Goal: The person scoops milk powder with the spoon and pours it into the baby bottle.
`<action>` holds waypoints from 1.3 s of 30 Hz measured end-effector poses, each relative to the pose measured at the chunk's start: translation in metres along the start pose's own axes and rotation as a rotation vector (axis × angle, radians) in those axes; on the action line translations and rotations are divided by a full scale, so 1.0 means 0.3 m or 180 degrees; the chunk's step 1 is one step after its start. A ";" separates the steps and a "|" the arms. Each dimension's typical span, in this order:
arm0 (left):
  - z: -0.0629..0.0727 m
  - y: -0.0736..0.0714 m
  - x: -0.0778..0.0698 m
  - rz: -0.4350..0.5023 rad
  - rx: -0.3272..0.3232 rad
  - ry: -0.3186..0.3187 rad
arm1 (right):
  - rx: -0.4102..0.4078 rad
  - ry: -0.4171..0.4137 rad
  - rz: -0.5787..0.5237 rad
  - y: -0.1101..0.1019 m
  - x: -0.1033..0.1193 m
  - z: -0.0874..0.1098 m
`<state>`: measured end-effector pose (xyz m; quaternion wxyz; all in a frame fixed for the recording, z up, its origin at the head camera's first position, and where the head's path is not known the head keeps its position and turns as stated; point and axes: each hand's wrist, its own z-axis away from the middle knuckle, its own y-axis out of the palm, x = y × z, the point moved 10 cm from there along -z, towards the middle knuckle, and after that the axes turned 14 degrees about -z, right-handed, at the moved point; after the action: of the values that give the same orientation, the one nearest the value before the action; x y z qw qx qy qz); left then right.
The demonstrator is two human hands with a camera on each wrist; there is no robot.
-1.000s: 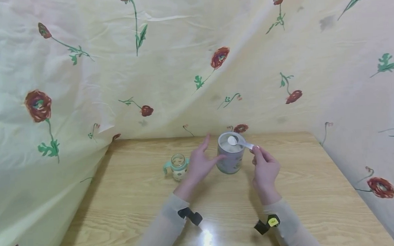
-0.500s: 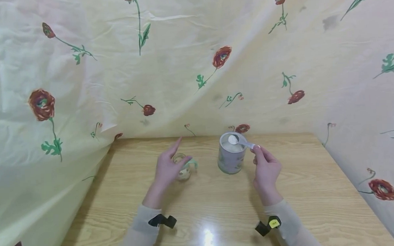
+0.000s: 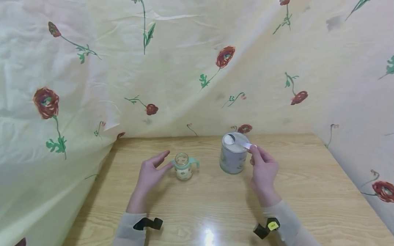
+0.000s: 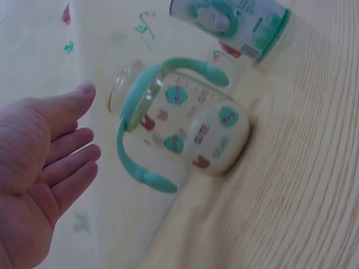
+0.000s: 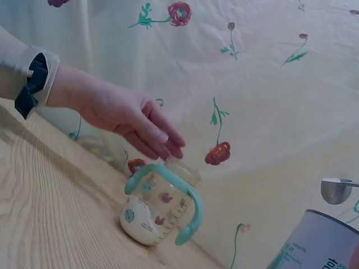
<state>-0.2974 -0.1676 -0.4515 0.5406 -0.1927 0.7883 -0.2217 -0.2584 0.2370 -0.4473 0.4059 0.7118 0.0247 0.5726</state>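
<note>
The bottle (image 3: pixel 183 172) stands upright on the tabletop (image 3: pixel 204 203), its glass neck (image 4: pixel 120 89) uncapped and its green handles (image 4: pixel 196 67) out to either side; the can (image 3: pixel 233 160) stands to the right, well apart from it. The left hand (image 3: pixel 149 173) is just beside the bottle, thumb wide of the loosely straight fingers, holding nothing; the right hand (image 3: pixel 265 170) pinches the end of a scoop (image 3: pixel 241 142), whose bowl, heaped with white powder (image 3: pixel 229 139), sits above the can's rim.

The work in hand seems to be steadying the bottle while the load is carried; the left hand would do best to close round the body below the collar, fingers clear of the mouth, lest a knock tip it over; the scoop wants to be level and slow, near the can until the bottle is firm, since loose powder will likely spill at any jerk. The left-wrist view is blurred, so what the bottle contains is hard to tell.
</note>
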 end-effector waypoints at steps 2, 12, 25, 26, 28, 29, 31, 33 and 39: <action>0.001 0.004 0.016 -0.0059 0.0093 -0.0096 | 0.0020 0.0024 0.0021 0.005 -0.001 0.007; 0.005 0.027 0.044 -0.0188 0.0304 -0.0204 | 0.0010 0.0074 0.0012 0.017 -0.016 0.022; 0.004 0.060 0.065 -0.0223 0.0374 -0.0147 | 0.0164 0.0084 -0.0024 0.055 -0.026 0.043; 0.005 0.061 0.065 -0.0218 0.0376 -0.0147 | 0.0170 0.0085 -0.0022 0.058 -0.027 0.045; 0.006 0.064 0.066 -0.0203 0.0378 -0.0163 | 0.0185 0.0077 -0.0020 0.066 -0.030 0.049; 0.006 0.065 0.067 -0.0199 0.0377 -0.0163 | 0.0192 0.0076 -0.0020 0.071 -0.032 0.052; 0.006 0.065 0.065 -0.0201 0.0374 -0.0173 | 0.0215 0.0074 -0.0008 0.082 -0.035 0.058; 0.007 0.065 0.064 -0.0211 0.0371 -0.0182 | 0.0240 0.0073 0.0049 0.092 -0.039 0.066; 0.006 0.062 0.067 -0.0257 0.0352 -0.0202 | 0.0349 0.0132 0.0180 0.128 -0.075 0.101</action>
<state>-0.3038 -0.1634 -0.4779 0.5657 -0.2012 0.7489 -0.2804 -0.2574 0.1833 -0.4424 0.3493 0.7214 0.0443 0.5963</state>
